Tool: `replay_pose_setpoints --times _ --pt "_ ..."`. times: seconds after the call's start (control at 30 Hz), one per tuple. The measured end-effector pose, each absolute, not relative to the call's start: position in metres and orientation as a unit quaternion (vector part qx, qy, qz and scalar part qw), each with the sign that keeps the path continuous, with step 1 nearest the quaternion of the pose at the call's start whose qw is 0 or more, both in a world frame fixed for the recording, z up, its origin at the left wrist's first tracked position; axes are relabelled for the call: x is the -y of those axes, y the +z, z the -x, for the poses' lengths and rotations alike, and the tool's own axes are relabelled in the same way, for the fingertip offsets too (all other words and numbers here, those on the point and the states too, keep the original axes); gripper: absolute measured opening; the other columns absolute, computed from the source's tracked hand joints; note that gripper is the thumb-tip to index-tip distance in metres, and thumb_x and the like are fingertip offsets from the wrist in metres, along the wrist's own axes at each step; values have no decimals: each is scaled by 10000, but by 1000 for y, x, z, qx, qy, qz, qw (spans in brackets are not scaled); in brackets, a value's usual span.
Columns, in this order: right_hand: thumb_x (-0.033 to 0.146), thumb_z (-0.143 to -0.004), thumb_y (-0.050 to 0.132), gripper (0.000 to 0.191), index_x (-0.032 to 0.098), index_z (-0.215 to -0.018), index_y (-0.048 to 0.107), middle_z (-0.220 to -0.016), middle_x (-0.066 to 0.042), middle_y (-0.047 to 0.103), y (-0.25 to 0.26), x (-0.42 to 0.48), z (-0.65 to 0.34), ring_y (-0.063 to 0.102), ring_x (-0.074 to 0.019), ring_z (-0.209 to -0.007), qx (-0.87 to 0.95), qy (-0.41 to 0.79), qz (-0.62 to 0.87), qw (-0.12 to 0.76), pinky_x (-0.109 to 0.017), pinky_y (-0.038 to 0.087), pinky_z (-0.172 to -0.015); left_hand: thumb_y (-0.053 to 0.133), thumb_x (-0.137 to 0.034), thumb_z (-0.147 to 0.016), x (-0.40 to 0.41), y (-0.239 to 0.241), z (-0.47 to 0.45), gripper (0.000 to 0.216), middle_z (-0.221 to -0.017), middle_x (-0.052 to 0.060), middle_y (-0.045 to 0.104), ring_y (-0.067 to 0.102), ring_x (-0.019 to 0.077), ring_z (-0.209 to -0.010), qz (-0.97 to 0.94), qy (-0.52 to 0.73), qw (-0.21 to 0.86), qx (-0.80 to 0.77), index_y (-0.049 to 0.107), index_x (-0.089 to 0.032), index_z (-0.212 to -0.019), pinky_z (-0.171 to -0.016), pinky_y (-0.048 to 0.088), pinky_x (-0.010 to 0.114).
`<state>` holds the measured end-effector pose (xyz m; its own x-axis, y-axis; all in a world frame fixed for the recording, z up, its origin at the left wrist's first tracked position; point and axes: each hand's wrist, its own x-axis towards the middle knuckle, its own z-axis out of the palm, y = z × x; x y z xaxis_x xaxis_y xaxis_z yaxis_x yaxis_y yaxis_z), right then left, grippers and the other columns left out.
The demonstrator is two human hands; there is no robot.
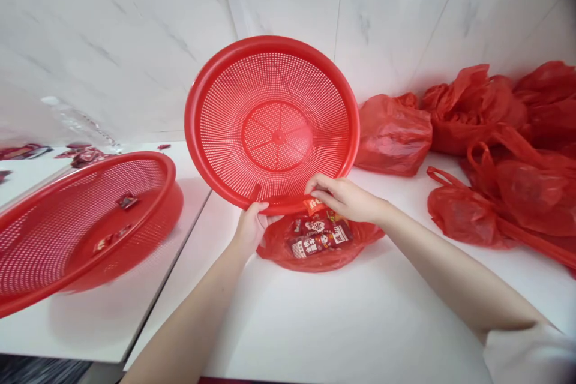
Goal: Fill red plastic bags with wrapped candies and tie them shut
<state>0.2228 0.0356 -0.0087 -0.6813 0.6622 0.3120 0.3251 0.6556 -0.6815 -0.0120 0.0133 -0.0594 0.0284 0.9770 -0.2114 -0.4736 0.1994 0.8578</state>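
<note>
At the lower right of the frame, a pale sleeve (526,351) ends below the right elbow, and both bare forearms reach in from the bottom over a white table (324,324). An open red bag (310,262) sits on it just below the centre of the frame, its mouth spread around several snack packets (321,239) with dark red wrappers and white printing.

Just above the bag, the left hand (252,227) grips the lower rim of a red mesh basket (272,43), thumb over the edge. The right hand (344,197) is closed, thumb and fingers pinching a small orange packet (314,206) at the same rim. The basket is tipped up on its side in the middle of the frame, its hollow facing the camera.

At the left of the frame, beyond a dark seam in the tabletop, stands a second basket (173,171), also red mesh, with a few small wrapped pieces (127,200) inside.

At the right of the frame, several filled red bags (393,135) sit close together, the rear ones near the wall. More small packets (90,156) lie past the second basket, at the left. Behind everything rises a white tiled wall (135,42) with grey veining.
</note>
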Motion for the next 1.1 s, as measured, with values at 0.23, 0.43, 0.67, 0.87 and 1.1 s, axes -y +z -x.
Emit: replay_pose_setpoints --times 0.23,0.43,0.67,0.87,1.1 --pt "133 -895 400 454 246 -1322 503 -732 -15 644 -1 -34 -232 558 -150 -587 894 137 393 166 -258 401 -589 527 -177 -731 -21 -56 22 168 -895 64 737 691 219 -931 -285 591 635 -408 629 -140 -860 -868 566 364" --pt "258 -823 586 435 246 -1253 524 -963 -72 664 1 -43 -243 623 -212 -750 828 51 491 266 -306 460 -668 538 -211 -723 -17 -46 27 238 -942 87 733 649 275 -1048 -327 558 654 -393 636 -155 -932 -899 539 446" --pt "340 -768 652 267 242 -1007 584 -958 -52 666 19 -37 -255 634 -233 -788 749 -63 520 406 -320 480 -675 601 -364 -775 -23 -38 44 268 -1167 94 642 580 242 -1156 -362 660 563 -340 600 -216 -999 -978 472 414" --pt "321 -722 672 281 243 -978 586 -915 -23 676 35 -37 -278 636 -195 -685 696 -68 526 485 -335 503 -678 507 -385 -853 -43 -44 89 290 -1167 97 517 631 167 -1039 -129 837 301 -439 478 -247 -1106 -885 516 291" --pt "285 -720 663 278 249 -983 580 -952 -39 667 52 -33 -301 654 -202 -775 633 -21 517 575 -321 521 -722 518 -399 -859 -39 -43 91 236 -1120 38 568 639 110 -800 -164 831 266 -460 489 -282 -1062 -672 476 234"
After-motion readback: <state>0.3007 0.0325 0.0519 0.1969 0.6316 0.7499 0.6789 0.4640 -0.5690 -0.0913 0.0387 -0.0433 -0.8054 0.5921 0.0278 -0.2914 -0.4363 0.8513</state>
